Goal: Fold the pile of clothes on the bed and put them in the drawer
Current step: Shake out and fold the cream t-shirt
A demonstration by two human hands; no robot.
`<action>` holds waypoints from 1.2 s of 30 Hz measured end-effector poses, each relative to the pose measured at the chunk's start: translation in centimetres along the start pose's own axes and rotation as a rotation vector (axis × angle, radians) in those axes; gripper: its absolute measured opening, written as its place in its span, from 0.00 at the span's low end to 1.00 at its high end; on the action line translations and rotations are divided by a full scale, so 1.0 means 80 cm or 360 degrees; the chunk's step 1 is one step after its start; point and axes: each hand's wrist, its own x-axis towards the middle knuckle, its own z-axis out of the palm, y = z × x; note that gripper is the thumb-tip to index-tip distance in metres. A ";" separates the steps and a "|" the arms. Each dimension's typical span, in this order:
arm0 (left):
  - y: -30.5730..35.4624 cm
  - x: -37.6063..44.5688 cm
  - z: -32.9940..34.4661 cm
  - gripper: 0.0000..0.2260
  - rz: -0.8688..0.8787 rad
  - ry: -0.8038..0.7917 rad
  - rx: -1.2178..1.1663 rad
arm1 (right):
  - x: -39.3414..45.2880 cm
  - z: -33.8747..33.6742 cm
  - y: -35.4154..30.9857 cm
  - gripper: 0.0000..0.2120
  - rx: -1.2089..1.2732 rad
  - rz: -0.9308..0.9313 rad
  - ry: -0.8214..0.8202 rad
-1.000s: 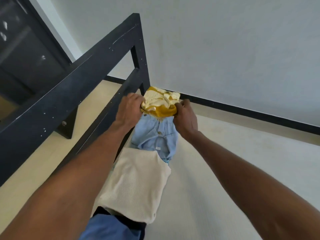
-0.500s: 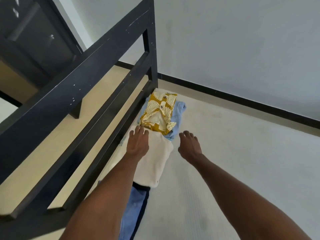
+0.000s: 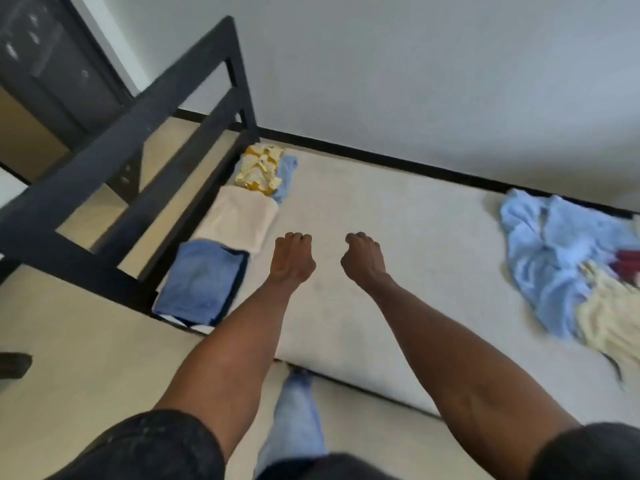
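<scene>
Unfolded pile of clothes (image 3: 571,268): light blue, cream and dark red pieces, heaped on the mattress (image 3: 398,237) well right of the right hand (image 3: 363,259). Folded row left of the left hand (image 3: 291,259), along the black bed frame (image 3: 145,140): blue garment (image 3: 199,280) nearest, cream garment (image 3: 239,218), yellow patterned garment (image 3: 259,169) farthest. Both hands hang loosely curled above bare mattress, holding nothing.

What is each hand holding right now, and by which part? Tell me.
Nothing. The left hand and right hand hang over the mattress with fingers loosely curled, empty.
</scene>
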 end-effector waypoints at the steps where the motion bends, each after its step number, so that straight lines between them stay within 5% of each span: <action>1: 0.041 -0.042 0.012 0.15 0.0044 -0.0043 -0.0011 | -0.051 -0.010 0.028 0.18 -0.0005 0.0039 0.0000; 8: 0.267 -0.239 0.090 0.16 0.0293 -0.0470 -0.0065 | -0.307 -0.027 0.201 0.11 0.0179 0.0580 -0.0069; 14: 0.375 -0.292 0.121 0.15 0.0534 -0.0656 0.0039 | -0.395 -0.040 0.310 0.10 0.0269 0.0911 -0.0033; 36: 0.748 -0.061 0.163 0.20 0.0696 -0.0996 -0.0026 | -0.321 -0.202 0.708 0.15 0.0354 0.1396 0.0016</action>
